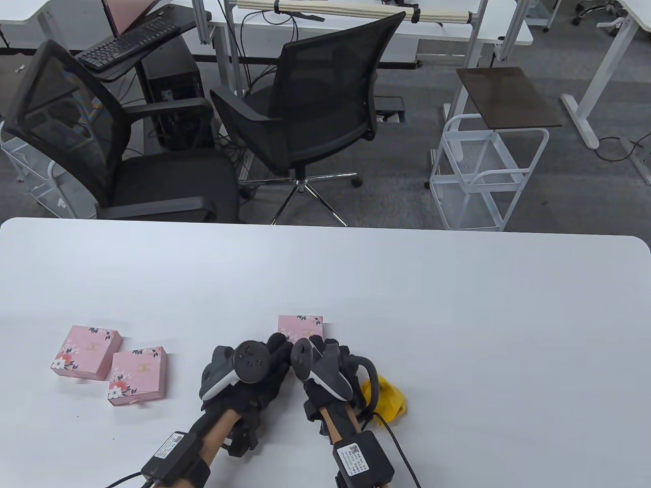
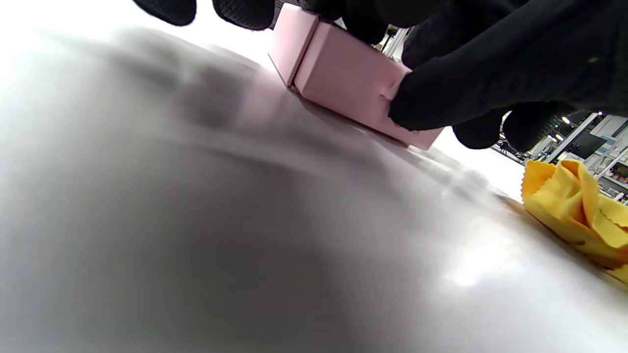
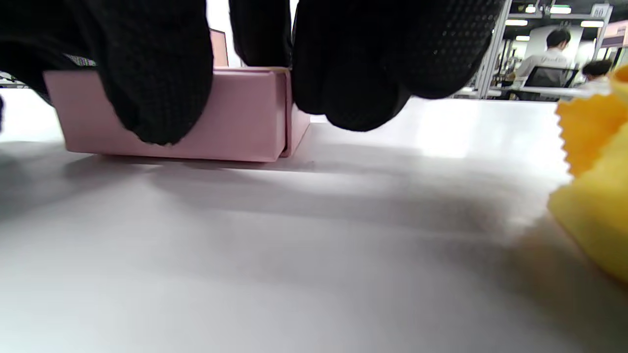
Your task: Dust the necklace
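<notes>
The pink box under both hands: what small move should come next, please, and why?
Probably lift the lid off. Both hands already grip the closed pink box that sits flat on the table, no necklace is visible yet, and the yellow cloth lies beside the right hand, ready.

Hardly any writing here can be read. The white labels on the black wrist units (image 1: 363, 456) near the table's (image 1: 457, 305) six o'clock edge carry a QR code and lines of small print, too fine to make out; the unit at seven o'clock (image 1: 170, 447) bears a similar label, equally unreadable. The pink boxes (image 1: 86, 352) at about eight o'clock show a flower print and a small gold mark in the middle of the lid, too tiny to read. In the right wrist view, a sign (image 3: 596, 10) at one o'clock seems to read "60".
</notes>
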Demonstrator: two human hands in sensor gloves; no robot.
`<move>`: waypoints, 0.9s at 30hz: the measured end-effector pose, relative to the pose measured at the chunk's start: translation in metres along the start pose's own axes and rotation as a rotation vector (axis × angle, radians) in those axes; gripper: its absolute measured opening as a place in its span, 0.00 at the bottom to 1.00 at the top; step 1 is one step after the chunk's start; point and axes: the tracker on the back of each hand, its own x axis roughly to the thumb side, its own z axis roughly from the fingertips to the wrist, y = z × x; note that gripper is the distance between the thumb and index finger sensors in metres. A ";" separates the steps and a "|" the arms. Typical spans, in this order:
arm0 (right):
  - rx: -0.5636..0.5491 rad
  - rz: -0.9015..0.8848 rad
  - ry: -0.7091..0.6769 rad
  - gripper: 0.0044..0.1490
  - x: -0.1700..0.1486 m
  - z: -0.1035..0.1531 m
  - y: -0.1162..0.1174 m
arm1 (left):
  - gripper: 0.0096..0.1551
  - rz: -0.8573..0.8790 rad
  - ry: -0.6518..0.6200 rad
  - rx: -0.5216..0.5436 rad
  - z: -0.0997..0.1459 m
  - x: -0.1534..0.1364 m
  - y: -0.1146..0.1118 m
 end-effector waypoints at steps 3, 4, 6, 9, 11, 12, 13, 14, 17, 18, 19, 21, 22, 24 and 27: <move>-0.017 -0.006 0.019 0.37 -0.001 -0.005 -0.002 | 0.30 -0.002 0.001 -0.002 0.000 0.001 -0.001; -0.029 -0.023 0.034 0.34 -0.002 -0.006 -0.002 | 0.30 -0.005 0.000 -0.002 0.000 0.001 -0.001; -0.052 -0.059 0.054 0.31 -0.005 -0.009 -0.001 | 0.30 -0.007 0.000 -0.005 0.001 0.002 -0.001; -0.056 -0.039 0.043 0.30 -0.004 -0.007 -0.002 | 0.30 0.005 0.000 -0.017 0.001 0.001 -0.001; -0.031 -0.028 0.037 0.29 -0.004 -0.006 -0.005 | 0.31 0.021 -0.008 -0.018 0.002 0.000 0.001; -0.018 -0.022 0.034 0.29 -0.004 -0.005 -0.008 | 0.31 0.026 -0.011 -0.015 0.002 0.000 0.002; 0.003 -0.012 0.028 0.31 -0.004 -0.005 -0.012 | 0.32 0.033 -0.017 -0.008 0.004 0.001 0.004; 0.011 -0.007 0.028 0.33 -0.004 -0.005 -0.016 | 0.32 0.041 -0.024 0.008 0.007 0.001 0.007; -0.053 -0.033 0.027 0.38 -0.001 -0.007 -0.029 | 0.33 0.122 -0.023 0.087 0.025 0.000 0.024; -0.054 -0.064 0.033 0.41 0.002 -0.009 -0.031 | 0.33 0.148 -0.024 0.110 0.033 -0.002 0.030; -0.029 -0.093 0.036 0.44 0.004 -0.011 -0.029 | 0.33 0.155 -0.021 0.122 0.038 -0.004 0.034; 0.100 -0.172 0.047 0.52 0.015 -0.017 -0.020 | 0.33 0.173 -0.006 0.180 0.055 -0.011 0.045; 0.156 -0.189 0.062 0.56 0.021 -0.019 -0.014 | 0.33 0.194 -0.003 0.210 0.064 -0.015 0.048; 0.226 -0.174 0.072 0.62 0.030 -0.023 -0.006 | 0.33 0.245 -0.008 0.271 0.077 -0.022 0.052; 0.293 -0.116 0.092 0.66 0.040 -0.027 0.004 | 0.34 0.306 -0.032 0.336 0.089 -0.028 0.052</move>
